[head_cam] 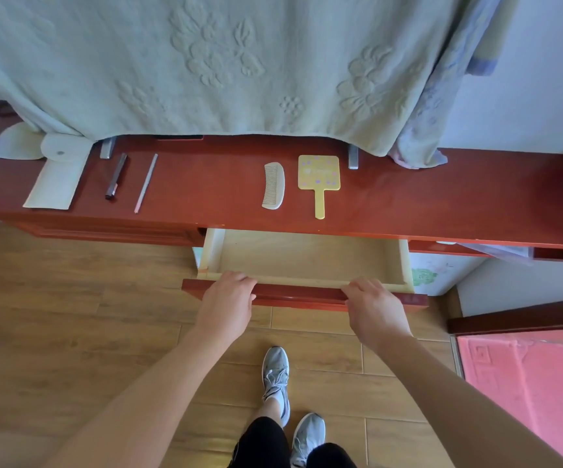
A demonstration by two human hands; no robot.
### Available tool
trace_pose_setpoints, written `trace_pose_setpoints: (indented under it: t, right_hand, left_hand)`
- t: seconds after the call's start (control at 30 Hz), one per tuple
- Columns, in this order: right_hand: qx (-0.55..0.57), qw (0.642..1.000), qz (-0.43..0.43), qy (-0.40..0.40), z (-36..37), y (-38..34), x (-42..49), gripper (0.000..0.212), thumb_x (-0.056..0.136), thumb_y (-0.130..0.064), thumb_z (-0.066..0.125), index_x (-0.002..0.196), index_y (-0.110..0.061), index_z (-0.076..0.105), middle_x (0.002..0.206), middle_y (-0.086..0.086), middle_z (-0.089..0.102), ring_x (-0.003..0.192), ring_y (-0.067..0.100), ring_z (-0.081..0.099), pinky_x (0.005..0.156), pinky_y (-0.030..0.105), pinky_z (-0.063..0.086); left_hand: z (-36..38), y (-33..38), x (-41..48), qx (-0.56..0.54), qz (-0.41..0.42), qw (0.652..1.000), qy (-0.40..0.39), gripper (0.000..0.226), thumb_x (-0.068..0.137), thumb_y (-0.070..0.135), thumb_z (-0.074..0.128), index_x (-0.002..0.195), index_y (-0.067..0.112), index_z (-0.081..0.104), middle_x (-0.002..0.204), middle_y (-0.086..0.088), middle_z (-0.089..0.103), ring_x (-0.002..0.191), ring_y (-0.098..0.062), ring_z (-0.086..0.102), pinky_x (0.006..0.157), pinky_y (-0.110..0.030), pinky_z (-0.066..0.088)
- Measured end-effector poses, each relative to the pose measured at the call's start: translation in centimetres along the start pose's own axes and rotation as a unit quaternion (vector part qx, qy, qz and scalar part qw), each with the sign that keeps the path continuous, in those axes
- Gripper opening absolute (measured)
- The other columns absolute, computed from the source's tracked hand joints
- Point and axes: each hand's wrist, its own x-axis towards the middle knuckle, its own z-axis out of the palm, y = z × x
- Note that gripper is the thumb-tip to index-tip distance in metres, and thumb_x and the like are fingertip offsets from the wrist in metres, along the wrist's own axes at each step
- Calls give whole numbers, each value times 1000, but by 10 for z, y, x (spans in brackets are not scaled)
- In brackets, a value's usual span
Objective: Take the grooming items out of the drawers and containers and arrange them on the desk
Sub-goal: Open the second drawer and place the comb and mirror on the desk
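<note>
Drawer: pulled out from under the surface, pale wooden interior showing, nothing visible inside the exposed part. Left hand grips the top edge of the drawer's red front panel near its left end, fingers curled over the edge; right hand grips the same edge near the right end in the same manner. Directly behind the drawer, on the surface, a pale curved comb lies with its teeth facing left. Just right of it, apart, lies a yellow hand mirror, handle pointing toward the drawer. The mirror's back carries small purple marks and a faint central print, too blurred to read. Behind and well left of the drawer lie a thin pale stick, a dark tube and, farthest left, a cream snap pouch, all separate, no legible labels. A green embossed towel hangs over whatever stands at the back of the surface. Below the drawer is wood-look floor, with grey sneakers; a red mat lies to the drawer's lower right.
</note>
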Motion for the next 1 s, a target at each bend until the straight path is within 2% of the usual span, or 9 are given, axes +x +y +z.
trace_pose_setpoints:
  t: [0.27,0.37,0.4,0.47,0.53,0.6,0.7,0.83,1.0]
  right_hand:
    - [-3,1000,12,-5,-4,7,40,31,60,3,76,86,-15,71,83,-2,63,77,22,59,42,26,44]
    - [-12,1000,9,10,-9,8,49,35,59,2,78,89,-15,71,86,-1,63,78,23,59,45,26,45]
    - [-17,1000,6,20,-11,8,50,40,58,2,79,95,-13,70,91,1,63,82,25,59,51,29,49]
    - [-41,999,1,27,-18,8,54,60,61,-5,78,119,-9,61,113,8,59,102,30,55,79,38,53]
    - [-67,998,-2,1,-28,10,60,84,65,-18,77,140,-4,41,138,13,43,129,33,39,106,42,38]
    - [-96,995,-8,-37,-38,13,70,100,70,-32,76,149,-4,21,151,13,25,142,31,18,116,39,19]
    - [-109,990,1,-89,-47,18,86,112,73,-49,71,151,-6,4,157,8,8,146,26,1,117,36,11]
    - [-81,990,23,-109,-51,22,90,110,73,-55,68,151,-8,7,157,3,8,145,21,3,114,36,24]
    - [-72,993,26,-93,-52,20,89,105,74,-54,68,151,-10,12,156,0,10,144,18,6,110,35,29]
  left_hand:
    - [-6,-9,42,-2,14,1000,-15,18,88,16,69,105,10,73,96,1,69,92,-19,62,66,-35,57]
    - [-9,-9,51,-1,23,1000,7,32,85,17,73,116,11,67,108,-1,65,102,-20,59,75,-35,57]
    - [-11,-9,53,3,29,999,20,45,81,18,78,123,11,62,115,-3,62,107,-22,57,83,-35,55]
    - [-16,-9,57,27,36,998,36,77,72,24,85,137,9,48,132,-8,52,121,-27,50,102,-38,47]
    - [-21,-12,65,52,29,998,23,101,70,35,86,149,6,29,150,-13,35,139,-31,34,116,-41,32]
    - [-25,-15,74,61,17,998,-2,115,69,43,84,154,6,15,160,-13,18,148,-30,18,121,-42,19]
    - [-29,-21,85,50,7,998,-31,120,68,51,83,155,8,11,162,-10,11,149,-27,12,121,-39,16]
    - [-31,-28,90,51,9,998,-40,117,67,56,81,153,6,18,159,-9,16,147,-25,14,119,-36,20]
    - [-29,-27,89,41,9,999,-24,113,68,55,80,152,7,22,159,-8,19,147,-24,17,119,-38,24]
